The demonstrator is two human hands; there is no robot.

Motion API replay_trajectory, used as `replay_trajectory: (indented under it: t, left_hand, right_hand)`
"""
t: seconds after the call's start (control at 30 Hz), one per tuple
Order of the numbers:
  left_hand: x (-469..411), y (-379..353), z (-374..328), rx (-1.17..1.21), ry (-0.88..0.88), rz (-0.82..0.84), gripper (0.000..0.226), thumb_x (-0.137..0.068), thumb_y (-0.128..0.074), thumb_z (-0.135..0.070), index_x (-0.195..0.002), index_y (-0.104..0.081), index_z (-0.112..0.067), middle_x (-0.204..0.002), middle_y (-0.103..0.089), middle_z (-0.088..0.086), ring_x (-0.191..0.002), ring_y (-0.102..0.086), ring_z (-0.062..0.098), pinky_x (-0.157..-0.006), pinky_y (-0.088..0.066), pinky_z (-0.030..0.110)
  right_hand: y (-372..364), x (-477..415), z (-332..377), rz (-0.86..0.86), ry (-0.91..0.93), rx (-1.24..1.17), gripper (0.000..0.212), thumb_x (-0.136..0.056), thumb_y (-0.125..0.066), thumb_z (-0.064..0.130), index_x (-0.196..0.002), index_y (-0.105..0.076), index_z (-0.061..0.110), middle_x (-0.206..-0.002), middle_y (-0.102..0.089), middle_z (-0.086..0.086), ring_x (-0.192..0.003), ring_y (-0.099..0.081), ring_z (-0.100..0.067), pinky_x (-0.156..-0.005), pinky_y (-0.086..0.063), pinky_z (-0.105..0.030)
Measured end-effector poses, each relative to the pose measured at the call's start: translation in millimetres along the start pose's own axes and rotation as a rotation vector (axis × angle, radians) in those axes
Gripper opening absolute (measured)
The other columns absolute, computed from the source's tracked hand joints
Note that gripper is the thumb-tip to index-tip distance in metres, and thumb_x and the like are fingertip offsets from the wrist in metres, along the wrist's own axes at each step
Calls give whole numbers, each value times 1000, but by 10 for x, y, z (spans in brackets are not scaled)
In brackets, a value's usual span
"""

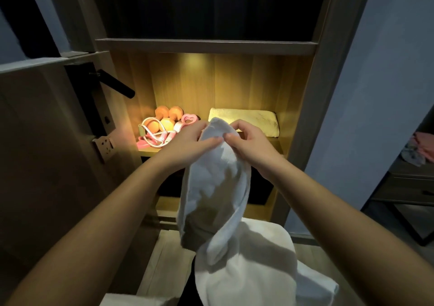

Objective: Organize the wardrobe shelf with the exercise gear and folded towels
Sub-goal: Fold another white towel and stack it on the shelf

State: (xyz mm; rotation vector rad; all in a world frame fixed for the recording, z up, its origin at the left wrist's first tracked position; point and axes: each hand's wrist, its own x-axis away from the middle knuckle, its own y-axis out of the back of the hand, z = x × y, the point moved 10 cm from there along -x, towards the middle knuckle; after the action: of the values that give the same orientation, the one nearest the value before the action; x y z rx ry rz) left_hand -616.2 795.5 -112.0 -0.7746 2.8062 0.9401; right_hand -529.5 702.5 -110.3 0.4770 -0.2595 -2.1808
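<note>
closest in, the white towel (216,188) pools in a loose heap low in the view, its tail twisted and hanging, so this one is not folded yet. up along it, both forearms reach forward and meet at the top edge. the left hand (195,139) pinches the cloth, thumb in front and fingers behind. the right hand (250,141) is curled over the same edge just beside it, thumb pressed on the fabric. gripping close together at the top lets the length hang free; my read is they are hunting for the corners to square it up before a fold. past the hands, the lit wardrobe shelf (150,151): orange dumbbells (164,117) and a pink jump rope (155,137) bunched at the left, a folded towel (251,120) lying flat at the right rear. gear one side, linen the other, so the white one likely lands on or beside that folded towel. the shelf's front right is hidden by the hands.
</note>
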Motion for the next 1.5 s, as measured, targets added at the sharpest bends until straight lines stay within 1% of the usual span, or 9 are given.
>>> replay_trajectory:
  t: [0.1, 0.23, 0.3, 0.53, 0.6, 0.77, 1.03, 1.3, 1.5]
  left_hand:
    - [-47, 86, -75, -57, 16, -83, 18, -95, -57, -34, -91, -70, -23, -85, -70, -2, -83, -67, 19, -73, -54, 39]
    - [-35, 575, -20, 44, 162, -462, 26, -98, -52, -27, -76, -63, -16, -75, -60, 1, -74, -56, 19, -66, -43, 29]
    - [58, 814, 67, 153, 235, -622, 18, -99, -50, -31, -87, -59, -21, -83, -59, 1, -85, -58, 21, -73, -44, 31]
    - [507, 1309, 330, 234, 273, -1032, 14, -102, -45, -32, -98, -53, -20, -95, -57, 0, -92, -55, 16, -82, -41, 28]
    - [433, 1305, 367, 108, 269, -954, 19, -100, -46, -29, -93, -55, -14, -87, -56, 4, -89, -55, 22, -78, -43, 30]
    - [26, 570, 294, -281, 237, -341, 34, -93, -53, -46, -86, -64, -15, -87, -63, 8, -88, -60, 30, -79, -47, 41]
    - [11, -319, 81, -339, 102, 79, 38, -71, -69, -66, -85, -68, -31, -87, -68, -9, -84, -62, 14, -77, -52, 40]
    - [-69, -541, 190, -363, 166, -39, 34, -80, -69, -38, -48, -57, -38, -54, -51, -7, -59, -47, 18, -49, -26, 28]
    - [-75, -68, 338, -331, 165, -272, 17, -89, -57, -18, -73, -63, -17, -75, -57, -3, -78, -52, 22, -61, -35, 31]
  right_hand:
    - [6, -45, 53, 6, 21, -12, 17, -94, -61, 25, -91, -66, 9, -87, -69, -16, -72, -62, -21, -66, -47, -34]
    - [-186, 115, -405, 280, -203, -85, 19, -93, -63, 34, -93, -71, 17, -94, -74, -4, -84, -69, -19, -79, -53, -37]
    - [-242, 186, -707, 360, -283, 100, 20, -92, -63, 35, -97, -70, 17, -96, -73, -5, -85, -69, -20, -78, -55, -33]
    - [532, 92, -1290, 72, -428, 853, 17, -89, -48, 9, -99, -57, 20, -92, -61, -5, -73, -54, -19, -53, -39, -27]
    - [585, 42, -1199, 59, -396, 785, 20, -90, -45, 3, -98, -56, 17, -98, -62, -8, -77, -53, -21, -54, -38, -27]
    - [450, -76, -761, 29, -274, 391, 24, -91, -38, 3, -105, -55, 13, -101, -59, -6, -91, -56, -23, -73, -47, -35]
    - [252, -133, -546, 142, -234, 458, 17, -91, -48, 14, -98, -62, 10, -100, -63, -9, -93, -60, -24, -71, -48, -34]
    - [143, -122, -567, 168, -242, 433, 8, -85, -57, 14, -87, -63, 10, -87, -60, -8, -76, -51, -18, -61, -40, -29]
    - [256, -84, -729, 135, -268, 557, 18, -87, -47, 3, -88, -64, 8, -88, -65, -11, -81, -64, -27, -70, -58, -41]
